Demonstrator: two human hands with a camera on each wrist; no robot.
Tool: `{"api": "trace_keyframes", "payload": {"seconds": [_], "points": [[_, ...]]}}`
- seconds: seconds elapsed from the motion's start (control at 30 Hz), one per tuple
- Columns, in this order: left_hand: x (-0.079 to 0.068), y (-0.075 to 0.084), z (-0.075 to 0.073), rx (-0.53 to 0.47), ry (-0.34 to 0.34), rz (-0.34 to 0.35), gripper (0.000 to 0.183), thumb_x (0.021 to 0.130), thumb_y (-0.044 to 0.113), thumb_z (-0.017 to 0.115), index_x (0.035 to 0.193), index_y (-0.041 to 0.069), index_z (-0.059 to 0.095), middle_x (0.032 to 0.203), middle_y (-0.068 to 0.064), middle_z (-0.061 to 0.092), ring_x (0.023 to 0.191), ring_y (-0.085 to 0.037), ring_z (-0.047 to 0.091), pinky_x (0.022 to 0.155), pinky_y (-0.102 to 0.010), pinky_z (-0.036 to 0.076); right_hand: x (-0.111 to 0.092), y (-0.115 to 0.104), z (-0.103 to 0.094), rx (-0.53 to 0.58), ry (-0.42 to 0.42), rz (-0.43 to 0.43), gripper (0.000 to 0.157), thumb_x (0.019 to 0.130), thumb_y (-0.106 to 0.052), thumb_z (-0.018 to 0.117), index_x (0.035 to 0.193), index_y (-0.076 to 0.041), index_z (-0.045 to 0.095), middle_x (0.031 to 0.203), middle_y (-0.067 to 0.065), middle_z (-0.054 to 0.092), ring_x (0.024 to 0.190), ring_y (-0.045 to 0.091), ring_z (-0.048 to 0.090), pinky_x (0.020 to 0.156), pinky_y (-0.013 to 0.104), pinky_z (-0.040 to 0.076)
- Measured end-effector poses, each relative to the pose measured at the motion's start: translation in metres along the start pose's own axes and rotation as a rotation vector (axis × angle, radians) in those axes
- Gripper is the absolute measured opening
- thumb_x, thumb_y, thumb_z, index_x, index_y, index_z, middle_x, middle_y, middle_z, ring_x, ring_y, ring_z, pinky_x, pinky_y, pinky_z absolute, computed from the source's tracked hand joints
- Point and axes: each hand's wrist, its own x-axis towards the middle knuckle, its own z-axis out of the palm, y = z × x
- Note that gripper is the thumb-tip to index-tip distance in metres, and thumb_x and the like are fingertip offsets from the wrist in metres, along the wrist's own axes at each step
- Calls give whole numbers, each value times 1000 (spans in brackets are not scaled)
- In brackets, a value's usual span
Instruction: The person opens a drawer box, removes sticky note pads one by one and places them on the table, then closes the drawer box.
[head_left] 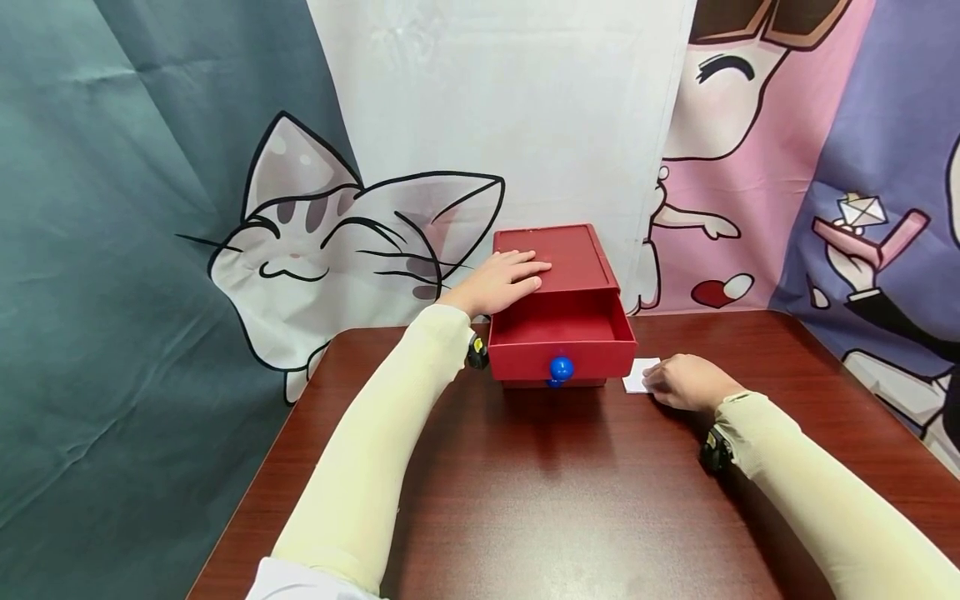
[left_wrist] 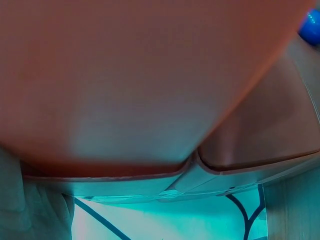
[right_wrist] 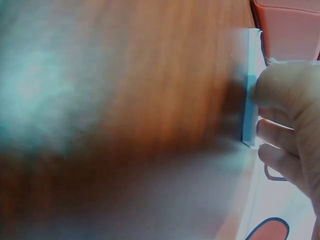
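Observation:
A red drawer box stands on the table with its upper drawer pulled out. Nothing shows inside the visible part of that drawer. It carries a round blue knob, and part of a second blue knob shows just below. My left hand rests on the left side of the box's top, its fingers stretched out. To the right of the box lies a small, flat white pad or packet. My right hand holds its right end, thumb against its edge and fingers curled.
The brown wooden table reaches toward me. Behind it hangs a printed cloth backdrop with a cartoon cat and figures, close to the box. A dark device sits at my right wrist.

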Motion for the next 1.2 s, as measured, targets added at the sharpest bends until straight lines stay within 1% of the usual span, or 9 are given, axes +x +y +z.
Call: {"api": "trace_keyframes", "payload": {"seconds": [0.27,0.37,0.53,0.83,0.93,1.0,1.07,1.13,1.2], "points": [[0,1,0,7,-2,-3,53,106,47,39,156,31,42,164,-3,32,154,-25,19,125,-41,5,7,11,4,20,21,13,16,80,-1,77,74,-14,70,92,9,77,72,27,72,65,43,60],[0,1,1,3,0,-7,53,105,46,40,156,31,42,164,-2,32,154,-25,19,125,-41,4,9,12,6,44,40,59,15,80,0,76,74,-13,71,91,10,77,75,28,73,67,44,60],[0,2,-1,0,5,2,53,105,46,40,155,30,43,164,-3,32,154,-26,20,125,-42,5,8,13,11,101,105,170,8,81,1,76,86,-6,77,89,10,76,75,29,73,70,47,59],[0,0,-1,12,-1,3,53,106,48,39,155,30,43,164,-4,31,154,-26,19,125,-42,5,9,3,14,124,142,257,10,82,2,73,89,-6,75,103,18,74,90,39,72,81,53,57],[0,0,0,11,-7,1,53,106,50,38,155,31,43,165,-4,31,154,-26,18,125,-42,5,9,-3,11,149,165,352,17,85,-1,71,101,-1,77,115,24,70,104,43,68,90,56,53],[0,0,1,5,-7,0,53,106,50,38,155,31,43,165,-4,31,154,-26,18,125,-42,5,10,-9,8,204,225,441,25,89,-8,69,112,1,75,122,25,68,111,44,65,94,57,50],[0,0,1,-1,-5,-2,53,106,49,39,155,31,43,164,-4,31,154,-26,18,125,-42,6,13,-17,5,292,333,539,30,95,-16,66,120,-1,72,127,23,67,115,41,64,96,56,50],[0,0,0,-3,-3,-1,53,106,49,39,155,30,43,164,-4,31,154,-26,18,125,-43,5,18,-27,-2,393,474,609,32,99,-22,63,125,-5,71,128,18,68,113,30,66,95,44,52],[0,0,0,0,-1,1,53,106,49,38,155,30,43,164,-3,31,154,-26,18,125,-42,5,24,-37,-11,514,618,608,33,102,-22,60,130,-7,69,128,17,68,114,16,65,96,29,51]]}}
